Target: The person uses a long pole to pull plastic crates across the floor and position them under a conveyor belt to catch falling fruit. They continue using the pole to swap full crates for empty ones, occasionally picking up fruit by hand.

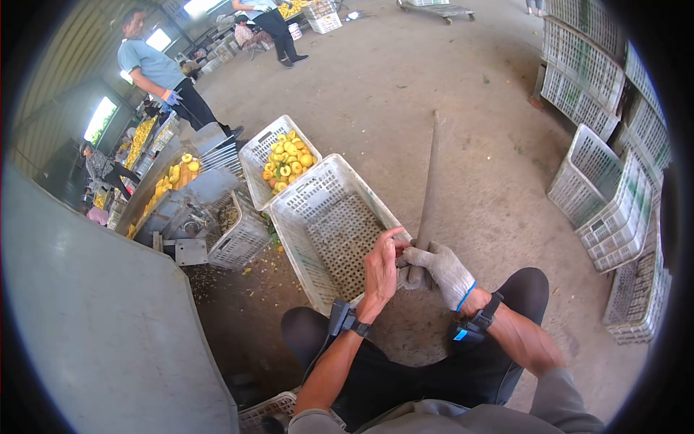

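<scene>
My left hand [381,271] is bare, its fingers mostly stretched out and touching the fingertips of my right hand. A pale knitted glove with a blue cuff covers my right hand [442,273], whose fingers are closed around the lower part of a long, thin brown pole [431,177]. The pole points away from me over the concrete floor. Some grey fabric bunches under the gloved fingers; I cannot make out what it is. Just left of my hands stands a white plastic crate [289,235], its slotted bottom showing.
Behind it, another crate [249,155] holds halved yellow fruit [290,160]. A metal machine [191,184] carrying fruit and a grey panel [101,311] stand left. Crates [607,210] are stacked right. A person in a blue shirt [148,69] stands beyond the machine; others work farther back.
</scene>
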`<action>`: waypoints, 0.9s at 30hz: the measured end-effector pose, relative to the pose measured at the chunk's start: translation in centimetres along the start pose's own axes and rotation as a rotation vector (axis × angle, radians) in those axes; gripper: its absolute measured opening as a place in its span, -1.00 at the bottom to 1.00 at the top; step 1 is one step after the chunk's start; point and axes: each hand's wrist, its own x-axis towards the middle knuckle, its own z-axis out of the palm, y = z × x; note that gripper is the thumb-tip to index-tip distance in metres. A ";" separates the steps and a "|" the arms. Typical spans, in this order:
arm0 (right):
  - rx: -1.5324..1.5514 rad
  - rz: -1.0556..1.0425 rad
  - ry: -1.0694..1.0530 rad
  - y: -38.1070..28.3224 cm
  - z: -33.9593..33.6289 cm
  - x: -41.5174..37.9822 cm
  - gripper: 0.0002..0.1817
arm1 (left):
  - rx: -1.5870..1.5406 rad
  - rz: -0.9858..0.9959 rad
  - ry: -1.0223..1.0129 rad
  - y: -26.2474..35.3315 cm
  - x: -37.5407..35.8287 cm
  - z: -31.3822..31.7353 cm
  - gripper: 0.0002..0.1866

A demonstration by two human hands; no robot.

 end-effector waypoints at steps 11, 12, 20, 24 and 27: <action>-0.077 -0.048 0.061 0.0 -1.4 -4.9 -0.53 | -0.417 -0.316 -0.359 -2.6 0.3 2.1 -0.18; -0.077 -0.040 0.041 0.7 -2.1 -5.8 -0.51 | -0.451 -0.347 -0.391 -3.4 0.6 2.4 -0.16; -0.258 0.113 0.012 3.0 -1.5 -15.9 -0.26 | -0.641 -0.381 -0.239 -2.2 1.5 3.3 -0.21; -0.435 0.160 0.007 1.3 -4.0 -21.5 -0.21 | -0.751 -0.294 -0.209 -1.3 2.8 2.6 -0.26; -0.539 0.228 0.013 0.9 -7.8 -26.2 -0.24 | -0.792 -0.291 -0.185 -1.2 2.8 2.6 -0.30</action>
